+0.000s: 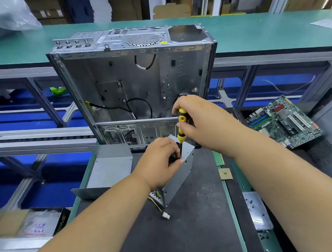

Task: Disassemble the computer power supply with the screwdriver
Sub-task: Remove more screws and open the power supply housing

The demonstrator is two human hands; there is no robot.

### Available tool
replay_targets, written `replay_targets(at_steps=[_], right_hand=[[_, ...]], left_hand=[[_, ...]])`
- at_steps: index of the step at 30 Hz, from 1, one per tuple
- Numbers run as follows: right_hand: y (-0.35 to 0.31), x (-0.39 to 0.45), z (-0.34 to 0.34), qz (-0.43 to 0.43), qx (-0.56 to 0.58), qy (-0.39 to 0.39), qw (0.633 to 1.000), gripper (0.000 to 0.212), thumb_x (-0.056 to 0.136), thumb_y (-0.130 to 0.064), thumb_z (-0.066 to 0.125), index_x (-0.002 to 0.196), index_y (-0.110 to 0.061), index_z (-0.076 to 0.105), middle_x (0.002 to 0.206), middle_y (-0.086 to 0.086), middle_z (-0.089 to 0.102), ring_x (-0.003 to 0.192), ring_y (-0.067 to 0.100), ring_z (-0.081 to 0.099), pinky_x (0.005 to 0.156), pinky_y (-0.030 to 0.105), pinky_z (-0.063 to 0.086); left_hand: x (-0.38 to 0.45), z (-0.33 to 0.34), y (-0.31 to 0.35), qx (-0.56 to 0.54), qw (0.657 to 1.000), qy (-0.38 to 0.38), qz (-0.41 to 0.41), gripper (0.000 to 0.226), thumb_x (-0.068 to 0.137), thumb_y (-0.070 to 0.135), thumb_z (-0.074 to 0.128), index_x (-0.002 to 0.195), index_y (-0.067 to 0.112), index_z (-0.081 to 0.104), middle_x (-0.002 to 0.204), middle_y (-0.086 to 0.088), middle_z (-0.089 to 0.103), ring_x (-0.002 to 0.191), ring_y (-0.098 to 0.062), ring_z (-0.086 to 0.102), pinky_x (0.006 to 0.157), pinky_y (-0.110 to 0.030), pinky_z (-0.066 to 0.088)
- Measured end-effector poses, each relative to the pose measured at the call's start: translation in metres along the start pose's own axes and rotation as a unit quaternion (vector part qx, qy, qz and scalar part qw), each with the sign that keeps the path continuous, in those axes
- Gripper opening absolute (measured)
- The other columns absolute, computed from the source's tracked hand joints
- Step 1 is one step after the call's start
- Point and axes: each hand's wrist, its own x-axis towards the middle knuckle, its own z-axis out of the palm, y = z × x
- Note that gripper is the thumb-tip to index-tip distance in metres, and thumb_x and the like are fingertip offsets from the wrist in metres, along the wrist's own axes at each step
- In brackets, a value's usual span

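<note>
Two hands, left hand (159, 161) gripping power supply (179, 171), right hand (198, 121) holding screwdriver (181, 128)

Yellow-black screwdriver (181, 124), grey power supply (180, 164), green motherboard (282, 121)

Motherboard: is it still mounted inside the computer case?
No. The motherboard lies out on the bench to the right of the computer case, whose open interior shows only bare metal and a few loose cables.

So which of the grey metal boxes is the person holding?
The small power supply on the black mat, steadied by the left hand under the yellow screwdriver. The big computer case behind and the loose metal cover beside it are untouched.
</note>
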Motion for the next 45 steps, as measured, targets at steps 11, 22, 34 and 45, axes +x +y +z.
replay_targets(at_steps=[11, 22, 34, 45], right_hand=[[0.019, -0.016, -0.014, 0.025, 0.154, 0.084, 0.984, 0.027, 0.090, -0.009, 0.056, 0.107, -0.030, 0.055, 0.095, -0.013, 0.054, 0.084, 0.011, 0.057, 0.072, 0.030, 0.051], [0.060, -0.051, 0.002, 0.084, 0.260, 0.177, 0.946, 0.022, 0.091, -0.008, 0.060, 0.101, -0.028, 0.056, 0.092, -0.009, 0.053, 0.081, 0.003, 0.057, 0.066, 0.007, 0.040], [0.115, -0.096, 0.002, 0.217, 0.407, 0.290, 0.839, 0.012, 0.088, -0.027, 0.066, 0.087, -0.031, 0.054, 0.080, -0.010, 0.057, 0.073, 0.008, 0.062, 0.070, 0.041, 0.054], [0.176, -0.160, 0.007, 0.392, 0.730, 0.179, 0.531, 0.013, 0.094, 0.002, 0.053, 0.085, 0.003, 0.062, 0.069, 0.012, 0.068, 0.061, 0.018, 0.071, 0.056, 0.023, 0.057]], left_hand=[[0.003, -0.001, 0.007, 0.069, 0.997, -0.024, 0.036, 0.009, 0.092, 0.022, 0.065, 0.089, 0.015, 0.061, 0.097, 0.004, 0.054, 0.089, -0.012, 0.039, 0.087, -0.029, 0.039], [0.011, 0.009, 0.026, 0.387, 0.915, -0.116, 0.001, 0.027, 0.101, 0.032, 0.030, 0.108, 0.016, 0.051, 0.109, -0.005, 0.048, 0.096, -0.027, 0.041, 0.080, -0.038, 0.028], [0.018, 0.029, 0.084, 0.008, 0.997, -0.035, -0.066, 0.021, 0.094, 0.032, 0.062, 0.076, 0.023, 0.055, 0.081, 0.013, 0.049, 0.079, -0.006, 0.043, 0.072, -0.020, 0.035], [0.032, 0.136, 0.135, -0.160, 0.973, -0.086, -0.141, 0.016, 0.087, 0.013, 0.069, 0.087, 0.028, 0.064, 0.080, 0.010, 0.061, 0.072, -0.004, 0.054, 0.070, -0.017, 0.045]])
